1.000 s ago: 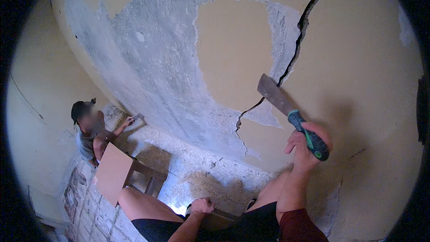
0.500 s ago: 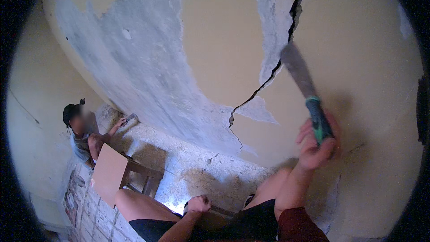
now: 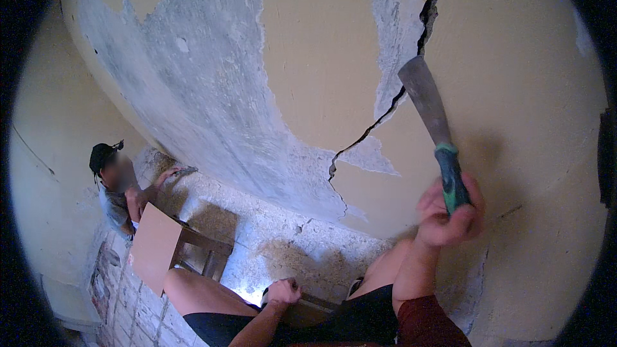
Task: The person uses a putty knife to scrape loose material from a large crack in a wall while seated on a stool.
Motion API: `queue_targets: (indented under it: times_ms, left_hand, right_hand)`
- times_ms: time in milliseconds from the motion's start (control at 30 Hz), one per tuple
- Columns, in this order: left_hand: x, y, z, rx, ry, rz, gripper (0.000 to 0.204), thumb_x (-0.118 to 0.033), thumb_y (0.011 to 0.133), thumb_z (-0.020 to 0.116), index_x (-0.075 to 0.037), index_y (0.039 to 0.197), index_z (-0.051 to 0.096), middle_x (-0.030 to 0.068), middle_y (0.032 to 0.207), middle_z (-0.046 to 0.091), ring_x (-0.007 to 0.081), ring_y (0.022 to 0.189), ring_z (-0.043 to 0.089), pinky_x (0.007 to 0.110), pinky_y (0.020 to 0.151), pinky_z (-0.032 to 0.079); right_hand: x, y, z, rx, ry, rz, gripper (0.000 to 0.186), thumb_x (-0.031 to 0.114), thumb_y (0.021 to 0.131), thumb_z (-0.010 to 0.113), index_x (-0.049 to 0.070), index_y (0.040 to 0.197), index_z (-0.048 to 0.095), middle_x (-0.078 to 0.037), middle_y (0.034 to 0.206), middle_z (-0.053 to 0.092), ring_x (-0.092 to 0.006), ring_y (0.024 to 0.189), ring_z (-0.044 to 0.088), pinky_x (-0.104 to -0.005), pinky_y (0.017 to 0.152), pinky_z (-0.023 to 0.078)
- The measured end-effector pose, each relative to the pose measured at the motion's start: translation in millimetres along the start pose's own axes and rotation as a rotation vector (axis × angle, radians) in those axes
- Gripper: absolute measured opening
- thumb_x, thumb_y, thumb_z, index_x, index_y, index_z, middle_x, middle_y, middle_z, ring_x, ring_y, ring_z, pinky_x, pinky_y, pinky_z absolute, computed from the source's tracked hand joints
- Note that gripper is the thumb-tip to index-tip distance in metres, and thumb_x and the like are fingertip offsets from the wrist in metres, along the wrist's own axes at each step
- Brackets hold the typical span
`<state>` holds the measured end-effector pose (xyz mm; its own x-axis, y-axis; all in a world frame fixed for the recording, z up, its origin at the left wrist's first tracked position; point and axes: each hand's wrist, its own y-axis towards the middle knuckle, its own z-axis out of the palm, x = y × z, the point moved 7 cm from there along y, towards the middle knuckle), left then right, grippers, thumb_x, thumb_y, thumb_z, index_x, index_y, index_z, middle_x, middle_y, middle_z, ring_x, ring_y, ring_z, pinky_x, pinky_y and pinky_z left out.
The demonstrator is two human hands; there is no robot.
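Observation:
My right hand (image 3: pixel 450 212) is wrapped round the green-and-black handle of a wide-bladed scraper (image 3: pixel 425 103), its blade raised at the long dark crack (image 3: pixel 365 133) in the cream wall (image 3: pixel 321 51); whether it touches is unclear. Pale blue-grey scraped patches (image 3: pixel 173 64) surround areas of cream paint. My left hand (image 3: pixel 283 290) is closed low between my bent knees, beside a dark bar; what it holds I cannot make out.
At the lower left a co-worker (image 3: pixel 116 193) in a dark cap crouches at the wall's foot, holding a small scraper (image 3: pixel 184 170). A wooden seat with a pinkish board (image 3: pixel 154 244) stands beside my left knee. Pale debris (image 3: pixel 270 225) covers the tiled floor along the wall.
My right hand and scraper have swung right, with the blade moving up along the crack. The view has shifted slightly. The co-worker's hand with the scraper has moved a little.

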<state>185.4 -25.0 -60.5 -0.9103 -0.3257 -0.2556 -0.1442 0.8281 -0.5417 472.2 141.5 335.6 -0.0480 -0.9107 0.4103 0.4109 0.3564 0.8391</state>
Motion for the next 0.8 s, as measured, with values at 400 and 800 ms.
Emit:
queue_targets:
  times_ms: [400,800]
  left_hand:
    - [9,3,13,-0.011,-0.062,-0.024,0.036,-0.045,0.080,0.053,-0.013,0.090,0.067,0.0184,0.087,0.066,0.0358,0.083,0.064,0.044,0.076,0.052]
    - [1,-2,2,-0.056,-0.027,0.029,0.032,-0.041,0.079,0.056,-0.012,0.086,0.066,0.0168,0.087,0.067,0.0341,0.084,0.064,0.043,0.076,0.052]
  right_hand:
    - [-4,8,12,0.137,-0.116,0.128,0.045,0.031,0.091,0.040,-0.010,0.106,0.055,-0.017,0.055,0.054,-0.0206,0.039,0.050,-0.0299,0.038,0.041]
    - [-1,4,-3,-0.028,0.136,-0.033,0.051,0.035,0.091,0.041,-0.010,0.112,0.051,-0.021,0.058,0.056,-0.0225,0.038,0.050,-0.0304,0.032,0.040]
